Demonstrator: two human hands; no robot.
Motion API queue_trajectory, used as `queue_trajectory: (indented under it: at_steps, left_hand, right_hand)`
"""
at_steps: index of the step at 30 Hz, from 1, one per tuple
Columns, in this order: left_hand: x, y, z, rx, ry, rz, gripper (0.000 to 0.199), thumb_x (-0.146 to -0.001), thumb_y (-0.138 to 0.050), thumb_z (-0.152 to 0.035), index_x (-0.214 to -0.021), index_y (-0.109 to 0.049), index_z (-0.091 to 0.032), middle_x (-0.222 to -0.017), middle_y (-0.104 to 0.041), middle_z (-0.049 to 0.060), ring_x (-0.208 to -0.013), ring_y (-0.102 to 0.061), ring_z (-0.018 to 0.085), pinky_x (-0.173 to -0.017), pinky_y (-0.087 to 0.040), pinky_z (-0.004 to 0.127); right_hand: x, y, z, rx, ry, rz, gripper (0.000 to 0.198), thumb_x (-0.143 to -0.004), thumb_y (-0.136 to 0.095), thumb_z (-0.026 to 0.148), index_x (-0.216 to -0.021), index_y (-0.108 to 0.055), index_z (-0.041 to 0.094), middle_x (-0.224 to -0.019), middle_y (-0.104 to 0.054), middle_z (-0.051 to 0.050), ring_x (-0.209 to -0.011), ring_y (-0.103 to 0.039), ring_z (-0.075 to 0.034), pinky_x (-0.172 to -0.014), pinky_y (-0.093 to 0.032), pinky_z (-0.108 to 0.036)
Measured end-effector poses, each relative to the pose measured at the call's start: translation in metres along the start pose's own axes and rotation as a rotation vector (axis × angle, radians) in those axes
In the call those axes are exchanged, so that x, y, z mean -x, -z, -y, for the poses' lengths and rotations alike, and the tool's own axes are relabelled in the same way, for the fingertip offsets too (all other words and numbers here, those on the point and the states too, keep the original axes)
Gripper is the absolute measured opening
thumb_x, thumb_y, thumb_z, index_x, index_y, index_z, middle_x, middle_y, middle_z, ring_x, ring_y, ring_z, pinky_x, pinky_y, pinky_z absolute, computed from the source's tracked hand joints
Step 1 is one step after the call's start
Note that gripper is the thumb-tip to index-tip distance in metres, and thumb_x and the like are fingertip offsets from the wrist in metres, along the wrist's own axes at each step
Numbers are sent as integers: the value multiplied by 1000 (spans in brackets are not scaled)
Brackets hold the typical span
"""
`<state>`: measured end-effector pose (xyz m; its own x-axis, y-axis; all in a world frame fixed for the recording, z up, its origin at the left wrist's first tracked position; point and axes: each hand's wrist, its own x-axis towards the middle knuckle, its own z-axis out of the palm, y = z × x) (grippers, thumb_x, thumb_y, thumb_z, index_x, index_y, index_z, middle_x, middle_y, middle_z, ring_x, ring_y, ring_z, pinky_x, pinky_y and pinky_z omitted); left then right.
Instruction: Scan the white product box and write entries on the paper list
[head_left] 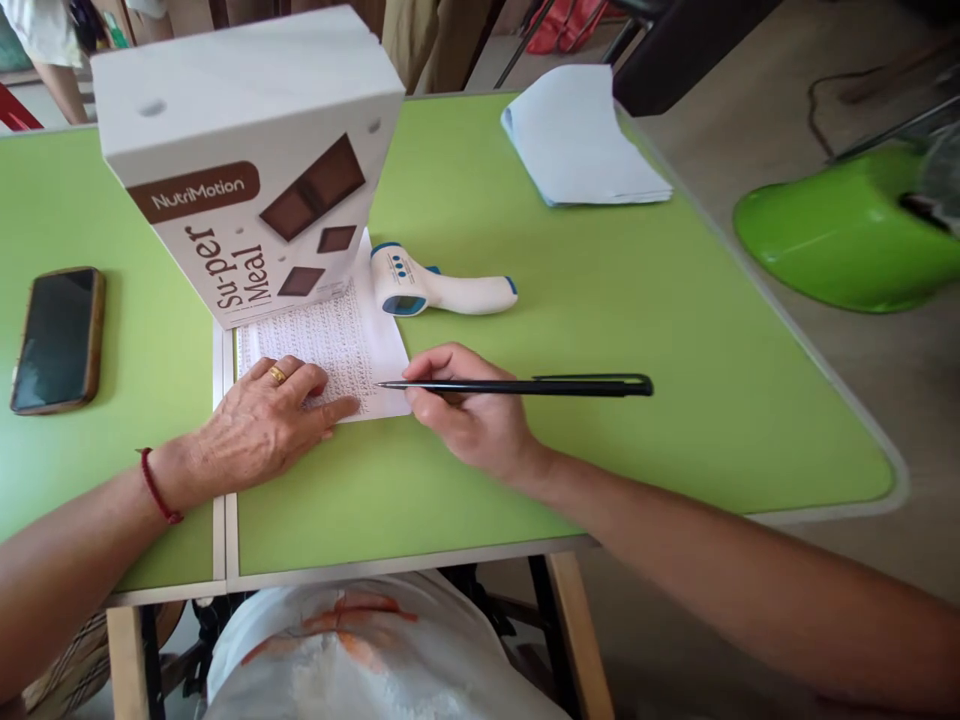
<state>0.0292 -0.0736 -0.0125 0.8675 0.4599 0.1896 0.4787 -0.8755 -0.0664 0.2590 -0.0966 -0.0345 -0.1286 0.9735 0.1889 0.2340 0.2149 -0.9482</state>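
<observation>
A black pen point(517, 385) is pinched in my right hand point(472, 415), its tip pointing left over the lower right part of a written sheet of paper point(330, 345). Whether the tip touches the sheet I cannot tell. My left hand point(274, 415) rests with fingers loosely spread on the sheet's lower left, a gold ring on one finger. Rows of small handwriting cover the paper. A white NutriMotion box point(255, 190) stands upright at its far end and hides that part. Beside the sheet's right edge lies a white and blue infrared thermometer point(442, 285).
On the left of the green table point(637, 330) lies a smartphone point(58, 340). Folded white papers point(577, 140) sit near the far right edge. A green plastic seat point(847, 235) stands beyond the table's right side. Another person's leg point(64, 90) shows at the upper left.
</observation>
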Motion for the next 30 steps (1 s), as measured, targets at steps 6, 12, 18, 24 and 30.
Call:
queue_trajectory:
  at_steps: [6, 12, 18, 24, 30]
  left_hand:
    - [-1, -1, -4, -51, 6, 12, 36, -97, -39, -18, -128, -55, -28, -94, -54, 10, -79, -48, 24, -68, -43, 35]
    - [-1, -1, -5, -54, 21, 25, 35, -96, -43, -19, -127, -57, -29, -96, -54, 11, -81, -49, 25, -68, -43, 36]
    - [-2, 0, -5, -64, 27, 40, 35, -95, -47, -19, -126, -57, -30, -98, -54, 11, -81, -49, 24, -68, -43, 35]
    - [-2, 0, -5, -55, 28, 24, 34, -95, -46, -19, -124, -59, -30, -96, -54, 11, -79, -49, 25, -66, -43, 36]
    - [-3, 2, -5, -40, 24, 36, 34, -96, -44, -20, -125, -59, -29, -95, -55, 11, -80, -49, 26, -66, -44, 36]
  right_hand:
    - [5, -2, -4, 84, 67, -22, 17, -76, -61, 26, -67, -47, 23, -54, -51, 5, -45, -45, -10, -44, -37, -23]
    - [4, 0, -5, 113, 168, 38, 22, -83, -56, 28, -65, -45, 23, -54, -50, 4, -49, -45, -11, -47, -38, -23]
    - [3, 0, -4, 153, 192, 71, 22, -84, -56, 26, -64, -45, 23, -56, -53, 4, -50, -46, -10, -48, -39, -23]
    - [3, -1, -4, 150, 230, 76, 21, -83, -55, 19, -65, -44, 22, -56, -51, 6, -49, -44, -9, -48, -37, -21]
    - [2, -1, -6, 187, 280, 71, 20, -82, -54, 17, -66, -43, 22, -56, -51, 5, -49, -45, -8, -47, -38, -20]
